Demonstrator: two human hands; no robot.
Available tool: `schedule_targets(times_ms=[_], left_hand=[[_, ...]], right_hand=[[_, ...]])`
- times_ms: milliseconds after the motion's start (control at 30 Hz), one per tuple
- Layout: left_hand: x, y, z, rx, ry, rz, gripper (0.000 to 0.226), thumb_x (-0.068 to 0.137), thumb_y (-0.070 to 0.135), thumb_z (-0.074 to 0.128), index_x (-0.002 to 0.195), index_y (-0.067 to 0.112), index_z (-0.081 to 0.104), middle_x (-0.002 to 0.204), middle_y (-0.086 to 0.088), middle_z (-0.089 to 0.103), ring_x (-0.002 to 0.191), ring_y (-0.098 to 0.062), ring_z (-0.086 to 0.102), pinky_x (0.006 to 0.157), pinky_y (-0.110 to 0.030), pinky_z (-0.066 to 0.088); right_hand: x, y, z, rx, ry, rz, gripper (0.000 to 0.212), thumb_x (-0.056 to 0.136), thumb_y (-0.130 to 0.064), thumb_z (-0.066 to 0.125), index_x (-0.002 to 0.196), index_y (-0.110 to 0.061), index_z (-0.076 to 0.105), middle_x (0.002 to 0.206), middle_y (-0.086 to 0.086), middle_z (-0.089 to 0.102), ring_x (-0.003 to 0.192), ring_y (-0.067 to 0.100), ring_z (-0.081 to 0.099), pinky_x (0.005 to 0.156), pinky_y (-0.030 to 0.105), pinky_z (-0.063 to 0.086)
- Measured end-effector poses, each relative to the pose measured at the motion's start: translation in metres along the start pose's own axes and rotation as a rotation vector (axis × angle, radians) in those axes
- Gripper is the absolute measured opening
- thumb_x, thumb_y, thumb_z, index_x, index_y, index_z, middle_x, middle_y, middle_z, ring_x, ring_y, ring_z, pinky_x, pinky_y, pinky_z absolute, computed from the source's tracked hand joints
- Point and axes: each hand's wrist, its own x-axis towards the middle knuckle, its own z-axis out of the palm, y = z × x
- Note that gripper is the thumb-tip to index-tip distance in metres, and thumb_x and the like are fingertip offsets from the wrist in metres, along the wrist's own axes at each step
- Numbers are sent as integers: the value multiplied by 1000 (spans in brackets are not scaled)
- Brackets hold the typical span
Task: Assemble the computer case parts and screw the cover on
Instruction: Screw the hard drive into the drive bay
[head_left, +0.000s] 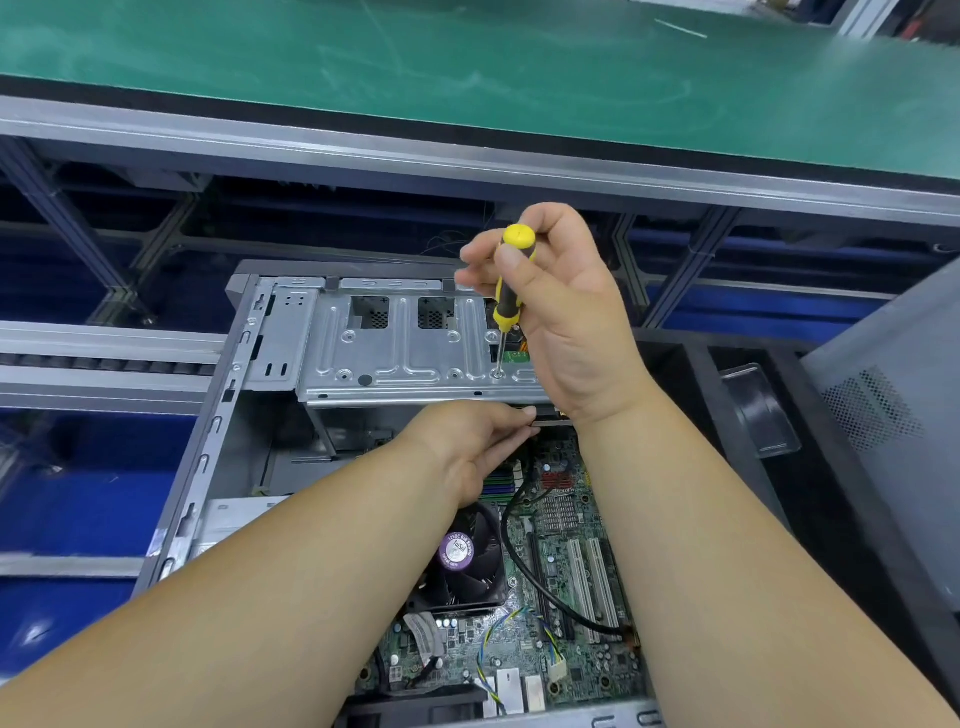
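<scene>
Computer case (218, 447): open, side up, at frame centre, motherboard (566, 551) exposed at 6 o'clock. Drive cage (405, 343) mounted across top, at 12 o'clock of the fan (462, 556). Right hand (566, 312) closed around screwdriver (511, 283), upright, tip seated in cage hole at 3 o'clock end. Left hand (467, 441) pinched at cage front edge; item gripped, if any, not discernible.

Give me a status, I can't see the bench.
Right hand driving screwdriver into drive bracket. Left hand steadying bracket edge. Nothing blocking.
</scene>
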Motion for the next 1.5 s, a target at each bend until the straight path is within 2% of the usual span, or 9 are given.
schedule_targets(times_ms=[100,267,433,533,700,933,1100,1333,1500], left_hand=[[1,0,0,-1,-1,-3,8,85,-12,63,91,-8,61,86,-14,68,80,-22,67,71,-19,56],[2,-1,0,3,0,-3,11,84,-12,64,95,-9,61,90,-16,68,82,-22,68,74,-22,56],[2,0,0,-3,4,-5,6,84,-12,63,88,-7,61,85,-15,68,79,-21,67,72,-21,56],[2,0,0,1,3,-3,6,85,-12,63,88,-7,61,85,-14,68,78,-21,67,72,-20,56],[1,0,0,2,7,-8,6,84,-12,64,87,-7,61,86,-14,68,80,-21,67,75,-23,56],[2,0,0,-7,-2,-8,6,84,-12,63,88,-7,62,85,-14,68,79,-21,68,71,-20,57],[3,-1,0,-4,-12,-2,12,85,-12,62,96,-10,62,97,-17,68,83,-22,67,72,-20,57],[3,-1,0,3,-6,0,8,85,-12,63,91,-8,62,88,-13,68,78,-20,68,70,-19,57],[1,-1,1,-3,0,4,12,84,-12,63,96,-10,63,94,-16,68,80,-21,68,72,-20,57]], right_hand=[[0,0,0,-20,10,-13,16,93,-11,55,107,-15,47,92,4,67,72,10,58,71,20,46],[0,2,-2,-6,38,-15,42,106,-28,24,123,-4,55,93,6,62,82,19,49,82,30,44],[0,1,-1,7,5,1,9,98,-12,49,106,-11,52,93,4,67,90,22,63,88,43,50],[0,-1,0,-41,26,-12,18,91,-11,58,105,-14,47,91,3,66,77,11,59,74,22,47],[-2,0,-1,-16,13,-35,34,105,-22,30,120,-6,56,98,6,65,87,16,56,86,30,46],[-1,-2,-1,-57,-5,-12,19,91,-3,58,105,-13,49,93,0,70,79,13,61,79,27,50],[-3,-2,-1,-33,-23,-23,33,106,-20,30,120,-5,56,98,6,66,79,18,51,80,30,43],[-1,-2,-1,-42,-22,-8,10,96,-11,52,106,-13,50,97,2,70,78,16,59,81,29,48],[-2,-1,-2,-19,-32,-34,34,105,-21,29,121,-5,55,102,6,65,82,18,53,82,29,45]])
